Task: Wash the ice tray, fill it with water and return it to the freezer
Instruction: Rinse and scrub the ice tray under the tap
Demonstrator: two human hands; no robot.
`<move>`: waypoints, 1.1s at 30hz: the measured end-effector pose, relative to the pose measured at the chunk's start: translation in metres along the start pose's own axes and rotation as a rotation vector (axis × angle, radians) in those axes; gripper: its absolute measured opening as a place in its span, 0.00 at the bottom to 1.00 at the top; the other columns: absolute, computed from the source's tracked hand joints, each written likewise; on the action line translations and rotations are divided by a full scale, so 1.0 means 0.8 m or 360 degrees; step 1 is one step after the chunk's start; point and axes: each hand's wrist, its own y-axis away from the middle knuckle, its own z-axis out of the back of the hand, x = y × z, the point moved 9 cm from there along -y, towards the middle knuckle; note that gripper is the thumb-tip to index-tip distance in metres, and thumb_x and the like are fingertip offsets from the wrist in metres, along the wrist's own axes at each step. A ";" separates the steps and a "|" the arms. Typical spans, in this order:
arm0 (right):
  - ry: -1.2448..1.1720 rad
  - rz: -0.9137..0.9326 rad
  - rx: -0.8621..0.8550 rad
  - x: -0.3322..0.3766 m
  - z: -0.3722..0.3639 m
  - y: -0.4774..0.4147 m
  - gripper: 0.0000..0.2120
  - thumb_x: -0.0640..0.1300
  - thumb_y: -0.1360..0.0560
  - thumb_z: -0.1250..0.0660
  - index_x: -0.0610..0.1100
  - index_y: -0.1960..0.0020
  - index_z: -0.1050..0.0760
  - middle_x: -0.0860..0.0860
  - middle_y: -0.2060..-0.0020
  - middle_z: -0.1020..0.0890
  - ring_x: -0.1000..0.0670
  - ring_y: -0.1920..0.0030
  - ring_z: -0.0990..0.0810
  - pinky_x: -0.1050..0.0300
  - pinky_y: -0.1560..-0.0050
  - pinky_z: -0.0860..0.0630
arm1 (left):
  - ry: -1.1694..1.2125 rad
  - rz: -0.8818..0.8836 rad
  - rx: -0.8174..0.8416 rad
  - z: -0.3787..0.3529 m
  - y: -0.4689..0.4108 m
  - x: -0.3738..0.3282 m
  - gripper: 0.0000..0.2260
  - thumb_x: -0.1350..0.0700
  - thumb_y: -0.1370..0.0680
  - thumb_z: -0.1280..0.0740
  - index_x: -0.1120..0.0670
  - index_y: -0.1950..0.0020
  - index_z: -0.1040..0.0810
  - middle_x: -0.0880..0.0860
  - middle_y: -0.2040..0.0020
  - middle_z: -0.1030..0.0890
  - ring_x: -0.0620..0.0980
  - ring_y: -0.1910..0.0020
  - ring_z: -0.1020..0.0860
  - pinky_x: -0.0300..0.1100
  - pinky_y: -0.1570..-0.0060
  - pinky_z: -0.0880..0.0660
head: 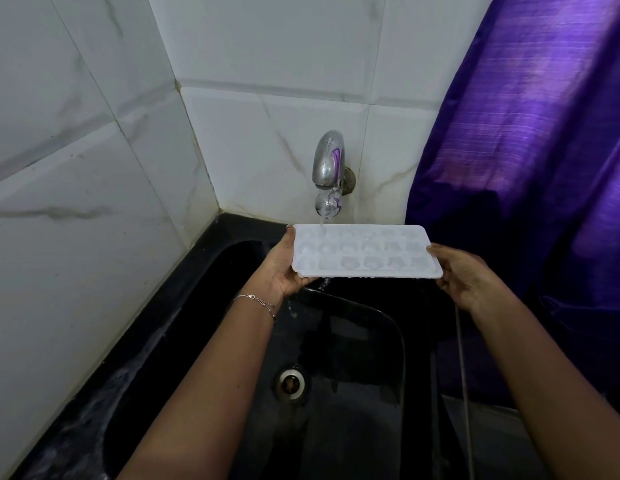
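Over the black sink (388, 327), with its drain (290, 382) below, I hold the white ice tray (365, 252) level by its two short ends: my left hand (284, 268) has its fingers clenched on the left edge, thumb on the rim, and my right hand (464, 275) grips the right edge the same way. A thin stream from the chrome tap (329, 161) lands in a far-left cell, and water already spills off the near edge into the sink. To fill it well, I judge I should keep the tray flat and slide it left under the stream so each row tops up, then ease it away before it overflows. Marbled wall tiles (94, 133) and a purple curtain (543, 133) close the scene behind.
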 end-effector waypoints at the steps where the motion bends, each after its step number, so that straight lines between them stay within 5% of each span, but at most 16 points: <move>1: 0.0000 0.0000 -0.0002 0.000 0.002 0.000 0.04 0.40 0.25 0.32 0.46 0.53 0.19 0.51 0.63 0.15 0.53 0.62 0.19 0.62 0.65 0.29 | 0.0001 -0.0001 -0.0004 -0.002 0.000 0.000 0.26 0.38 0.19 0.45 0.56 0.36 0.23 0.59 0.39 0.19 0.60 0.41 0.20 0.57 0.47 0.21; 11: -0.0016 0.0023 -0.0038 0.000 0.017 -0.003 0.04 0.41 0.26 0.31 0.46 0.52 0.19 0.48 0.55 0.15 0.51 0.57 0.19 0.59 0.55 0.26 | 0.0010 0.0006 0.0043 -0.015 -0.003 0.006 0.24 0.38 0.19 0.45 0.55 0.41 0.21 0.58 0.45 0.16 0.58 0.46 0.18 0.56 0.51 0.20; 18: -0.0045 0.0012 -0.0055 0.000 0.033 0.001 0.07 0.40 0.26 0.31 0.43 0.48 0.19 0.47 0.54 0.16 0.50 0.58 0.19 0.59 0.58 0.25 | 0.0020 0.0023 0.0073 -0.029 -0.001 0.015 0.23 0.39 0.19 0.45 0.56 0.42 0.21 0.58 0.49 0.15 0.58 0.51 0.17 0.55 0.51 0.20; 24: -0.0052 0.0034 -0.0059 0.000 0.033 0.005 0.11 0.41 0.26 0.31 0.42 0.44 0.20 0.47 0.52 0.16 0.50 0.57 0.19 0.58 0.56 0.26 | -0.0026 -0.0004 0.0040 -0.024 0.003 0.015 0.25 0.38 0.19 0.44 0.56 0.37 0.22 0.59 0.43 0.17 0.60 0.43 0.19 0.58 0.44 0.23; 33: 0.0146 0.0036 0.0086 -0.037 0.018 0.049 0.10 0.41 0.24 0.33 0.42 0.44 0.20 0.46 0.53 0.15 0.50 0.58 0.18 0.58 0.61 0.27 | 0.0024 0.0028 0.0052 0.027 0.058 0.045 0.27 0.37 0.19 0.47 0.56 0.38 0.21 0.58 0.44 0.16 0.58 0.48 0.17 0.55 0.50 0.20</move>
